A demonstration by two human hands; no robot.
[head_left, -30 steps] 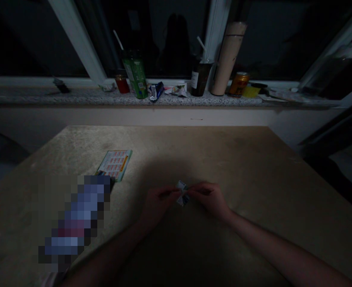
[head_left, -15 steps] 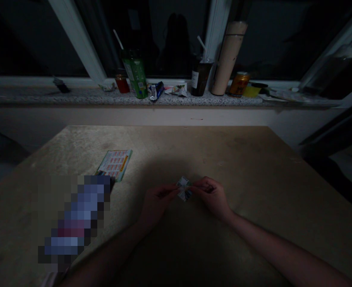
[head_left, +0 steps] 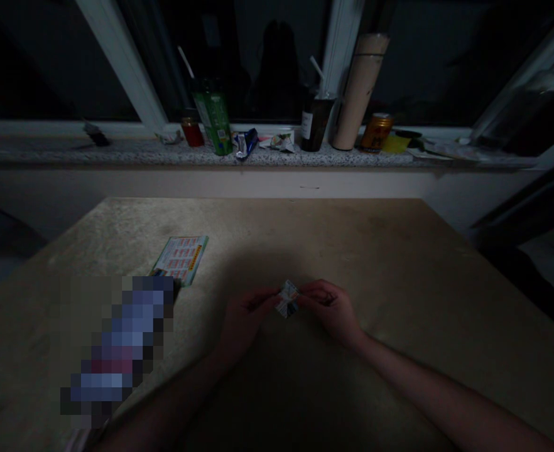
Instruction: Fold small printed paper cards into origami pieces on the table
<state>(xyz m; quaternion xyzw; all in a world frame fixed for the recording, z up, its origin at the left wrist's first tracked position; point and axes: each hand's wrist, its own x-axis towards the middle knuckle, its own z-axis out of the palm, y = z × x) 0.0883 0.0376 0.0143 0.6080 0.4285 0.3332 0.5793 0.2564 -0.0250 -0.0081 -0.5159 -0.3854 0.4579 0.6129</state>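
Note:
A small folded piece of printed paper (head_left: 287, 299) sits between my two hands, low over the tan table (head_left: 399, 263). My left hand (head_left: 245, 317) pinches its left side with closed fingers. My right hand (head_left: 330, 309) pinches its right side, fingers curled. Both forearms reach in from the bottom edge. The light is dim and the paper's print is too small to read.
A printed card (head_left: 181, 257) lies on the table left of my hands, beside a blurred patch (head_left: 117, 345). The stone windowsill (head_left: 93, 152) behind holds a green carton (head_left: 213, 119), a dark cup with a straw (head_left: 313, 122), a tall beige tube (head_left: 359, 91), cans and wrappers.
The folded paper has turned a little between my fingers and looks more compact. My hands have shifted slightly but stay in the same spot.

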